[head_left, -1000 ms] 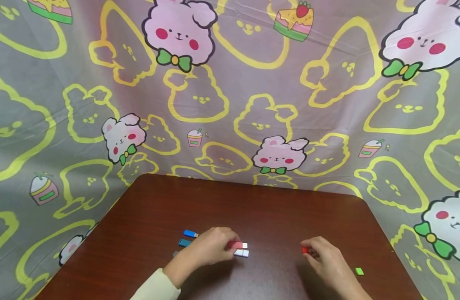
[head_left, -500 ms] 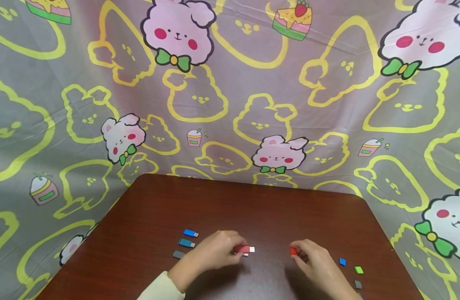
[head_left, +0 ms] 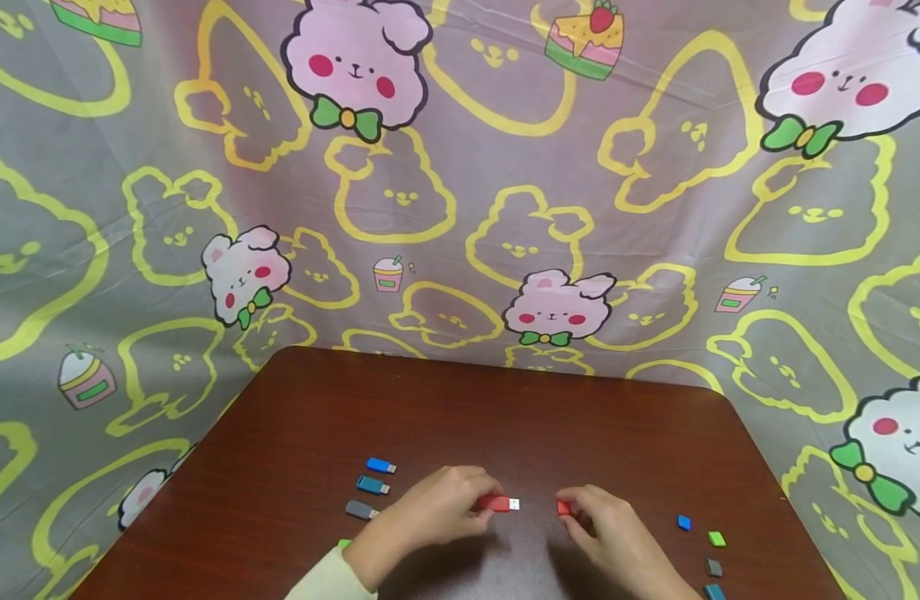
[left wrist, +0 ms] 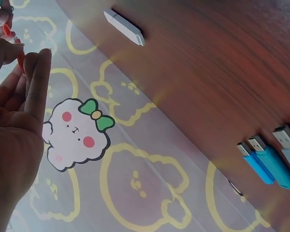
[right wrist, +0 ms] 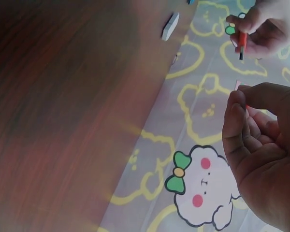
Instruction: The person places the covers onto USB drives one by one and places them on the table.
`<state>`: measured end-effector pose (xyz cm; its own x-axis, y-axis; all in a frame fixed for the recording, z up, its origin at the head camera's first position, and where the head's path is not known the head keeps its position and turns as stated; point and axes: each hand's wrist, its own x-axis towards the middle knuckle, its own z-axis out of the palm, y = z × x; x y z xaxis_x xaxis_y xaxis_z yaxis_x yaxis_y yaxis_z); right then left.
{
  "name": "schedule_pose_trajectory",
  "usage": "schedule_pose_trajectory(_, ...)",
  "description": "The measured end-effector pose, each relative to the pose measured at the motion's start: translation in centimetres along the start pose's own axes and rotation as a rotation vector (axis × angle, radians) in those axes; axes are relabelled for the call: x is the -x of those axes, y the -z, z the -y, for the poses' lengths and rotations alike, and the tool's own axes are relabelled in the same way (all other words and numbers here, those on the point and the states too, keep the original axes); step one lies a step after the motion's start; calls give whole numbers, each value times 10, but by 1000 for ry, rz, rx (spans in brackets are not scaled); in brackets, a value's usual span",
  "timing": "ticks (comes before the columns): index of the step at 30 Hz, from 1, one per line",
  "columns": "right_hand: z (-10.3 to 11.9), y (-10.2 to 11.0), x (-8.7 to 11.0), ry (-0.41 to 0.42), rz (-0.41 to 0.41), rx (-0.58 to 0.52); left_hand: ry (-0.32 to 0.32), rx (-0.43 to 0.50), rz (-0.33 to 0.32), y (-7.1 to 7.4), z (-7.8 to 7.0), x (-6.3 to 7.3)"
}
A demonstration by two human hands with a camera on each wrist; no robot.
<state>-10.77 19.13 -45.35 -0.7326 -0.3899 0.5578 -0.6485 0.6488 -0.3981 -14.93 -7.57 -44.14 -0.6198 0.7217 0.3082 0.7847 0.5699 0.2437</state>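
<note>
"Pinching a slim red USB stick (head_left: 493, 503) near the lower middle of the head view, you hold it between the thumb and fingertips of your left hand (head_left: 452, 508), its squared metal plug (head_left: 514, 504) bare."

"And your other hand?"

"Your right hand (head_left: 612, 533), to the right of it, grips a small, blocky red cap (head_left: 563, 507) in its fingertips. Cap and plug face each other, a gap between them, above the table (head_left: 475, 417), a dark reddish-brown top with streaky, wood-like grain and rounded corners."

"What have you at the lower left?"

"A column of flat, oblong shapes: a blue stick (head_left: 380, 465), a teal stick (head_left: 372, 484) and a gray stick (head_left: 361, 509), metal plugs showing. A green piece (head_left: 344, 543) peeks out from behind your pale sleeve (head_left: 332, 579). Your left wrist view adds a white stick (left wrist: 124, 28) at upper center, a seam line near one end."

"And lower right?"

"You have four boxy caps lying apart: a blue cap (head_left: 684, 523), a green cap (head_left: 717, 539), a gray cap (head_left: 713, 567) and, at the bottom edge, a teal cap (head_left: 714, 592). Wrinkled cloth (head_left: 460, 167) printed with bunny faces spans the upper frame."
</note>
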Motion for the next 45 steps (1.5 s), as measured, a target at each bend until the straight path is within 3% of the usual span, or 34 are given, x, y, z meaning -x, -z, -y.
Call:
schedule_pose_trajectory(7, 7, -5, -3, -23, 9, -18, 0, 13, 7, -1, -4, -3)
schedule_pose_trajectory(15, 8, -12, -3, 23, -12, -2, -29, 15, -12, -2, -8, -5)
schedule_pose_trajectory(27, 14, -14, -5, -48, 58, -44, -66, -12, -22, -1, -12, -7)
schedule_pose_trajectory(36, 13, -17, -5, 43, 8, -43, -85, 7, -28, -1, -13, -9)
schedule_pose_trajectory(45, 12, -17, -7, 75, -1, -55, -84, 16, -24, -1, -14, -9)
